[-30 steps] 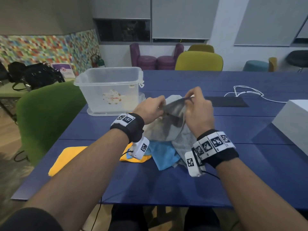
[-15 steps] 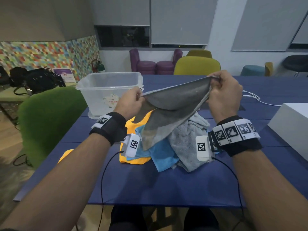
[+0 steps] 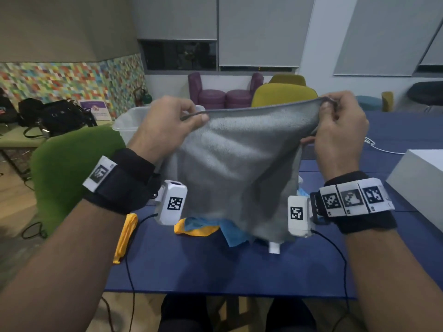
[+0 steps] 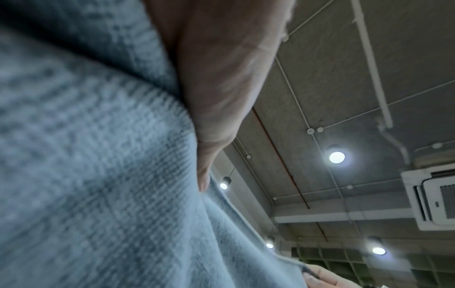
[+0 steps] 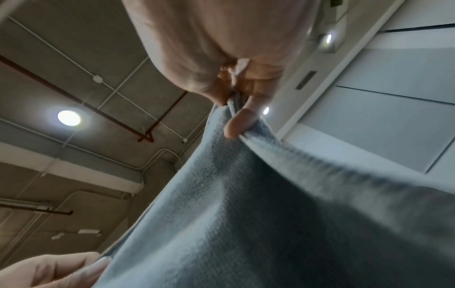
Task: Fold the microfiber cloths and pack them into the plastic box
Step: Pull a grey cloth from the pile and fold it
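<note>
Both hands have gone up and moved apart since a moment ago, so the grey cloth now hangs wide open instead of bunched over the pile. Left hand fingers pinch one top corner of the cloth. Right hand fingers pinch the other top corner, with a bit of the edge bunched up between them. The top edge runs nearly tight between the two hands, and the right side sits a little higher. The rest of the cloth hangs down in front of the person, above the blue tabletop. A small white tag shows at its bottom edge.

Under it lie a blue cloth and a yellow cloth in a loose pile, and another yellow cloth lies off to the left. The plastic box stands behind the left hand, and the hand and cloth hide most of it.

I think the step now is to start the fold. To do it well, both corners should be level and the top edge pulled flat. Then the cloth can go down smooth on a bare part of the tabletop, not on the pile, so the edges line up.
</note>
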Demonstrator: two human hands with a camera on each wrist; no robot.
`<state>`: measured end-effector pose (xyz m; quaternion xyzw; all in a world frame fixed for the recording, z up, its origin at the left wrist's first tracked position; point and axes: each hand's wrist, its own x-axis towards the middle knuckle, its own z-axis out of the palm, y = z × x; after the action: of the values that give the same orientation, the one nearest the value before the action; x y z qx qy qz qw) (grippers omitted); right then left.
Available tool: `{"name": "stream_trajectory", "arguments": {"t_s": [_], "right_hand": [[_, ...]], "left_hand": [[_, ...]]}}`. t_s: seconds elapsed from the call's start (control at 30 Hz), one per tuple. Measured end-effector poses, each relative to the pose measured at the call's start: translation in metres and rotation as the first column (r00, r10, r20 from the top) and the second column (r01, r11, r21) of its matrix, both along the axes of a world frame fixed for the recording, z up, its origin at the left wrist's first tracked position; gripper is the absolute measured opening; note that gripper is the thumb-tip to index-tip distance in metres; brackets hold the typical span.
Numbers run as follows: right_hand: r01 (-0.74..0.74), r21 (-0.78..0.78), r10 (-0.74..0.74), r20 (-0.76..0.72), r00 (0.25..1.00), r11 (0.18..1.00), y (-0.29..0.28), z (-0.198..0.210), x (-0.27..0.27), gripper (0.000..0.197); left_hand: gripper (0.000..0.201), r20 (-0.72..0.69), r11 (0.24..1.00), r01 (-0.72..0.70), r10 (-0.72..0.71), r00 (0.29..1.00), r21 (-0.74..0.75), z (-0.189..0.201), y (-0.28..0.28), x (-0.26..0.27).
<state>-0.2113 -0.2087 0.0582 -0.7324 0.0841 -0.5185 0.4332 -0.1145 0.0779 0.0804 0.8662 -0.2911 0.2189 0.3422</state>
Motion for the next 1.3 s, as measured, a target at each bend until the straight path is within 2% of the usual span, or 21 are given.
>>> {"name": "stream_trajectory", "arguments": {"t_s": [0.1,0.2,0.3,0.47,0.63,0.73,0.8,0.9,1.0,1.07,1.1,1.17,1.3], "right_hand": [[0.049,-0.056,-0.048,0.018,0.999,0.997,-0.006,0.01,0.007,0.015],[0.054,-0.069,-0.057,-0.043,0.997,0.996,-0.015,0.008,0.024,0.014],[0.046,-0.1,-0.071,-0.261,0.963,0.994,-0.023,-0.022,0.048,0.015],[0.019,-0.088,-0.064,-0.536,0.842,0.996,-0.043,-0.092,0.088,0.025],[0.08,-0.115,-0.135,-0.627,0.767,0.99,-0.043,-0.112,0.092,0.025],[0.085,-0.094,-0.125,-0.65,0.749,0.992,-0.05,-0.12,0.096,0.025],[0.069,-0.077,-0.103,-0.663,0.741,0.995,-0.055,-0.125,0.095,0.024],[0.048,-0.053,-0.071,-0.646,0.76,0.997,-0.06,-0.131,0.094,0.018],[0.053,0.025,-0.025,-0.632,0.775,0.998,-0.06,-0.134,0.09,0.011],[0.049,0.038,-0.015,-0.615,0.788,0.998,-0.056,-0.133,0.087,0.006],[0.039,0.051,0.0,-0.605,0.796,0.998,-0.053,-0.133,0.085,0.008],[0.007,0.099,0.052,-0.578,0.814,0.995,-0.041,-0.132,0.081,0.012],[-0.119,0.214,0.214,-0.502,0.838,0.97,-0.003,-0.131,0.072,0.017]], "left_hand": [[0.031,0.002,1.0,0.01,-0.01,1.0,0.018,0.019,0.004,-0.003],[0.037,-0.092,0.999,0.021,-0.017,0.996,0.044,0.013,0.006,0.012],[0.038,-0.203,0.992,0.015,0.011,0.979,0.125,-0.018,0.001,0.035],[0.022,-0.315,0.95,0.034,0.07,0.946,0.311,-0.089,-0.002,0.069],[0.018,-0.433,0.898,0.011,0.201,0.879,0.44,-0.135,0.015,0.094],[0.03,-0.455,0.895,-0.042,0.266,0.85,0.445,-0.152,0.03,0.099],[0.042,-0.495,0.925,-0.077,0.268,0.827,0.372,-0.165,0.043,0.104],[0.041,-0.594,0.983,-0.172,0.179,0.784,0.069,-0.178,0.059,0.104],[0.021,-0.667,0.924,-0.272,0.026,0.745,-0.268,-0.179,0.061,0.092],[0.025,-0.695,0.855,-0.321,-0.063,0.716,-0.408,-0.178,0.057,0.081],[0.028,-0.703,0.82,-0.344,-0.097,0.704,-0.458,-0.177,0.054,0.075],[0.022,-0.701,0.78,-0.361,-0.135,0.7,-0.511,-0.172,0.043,0.063],[0.022,-0.616,0.784,-0.262,-0.187,0.765,-0.563,-0.156,0.008,0.039]]}}
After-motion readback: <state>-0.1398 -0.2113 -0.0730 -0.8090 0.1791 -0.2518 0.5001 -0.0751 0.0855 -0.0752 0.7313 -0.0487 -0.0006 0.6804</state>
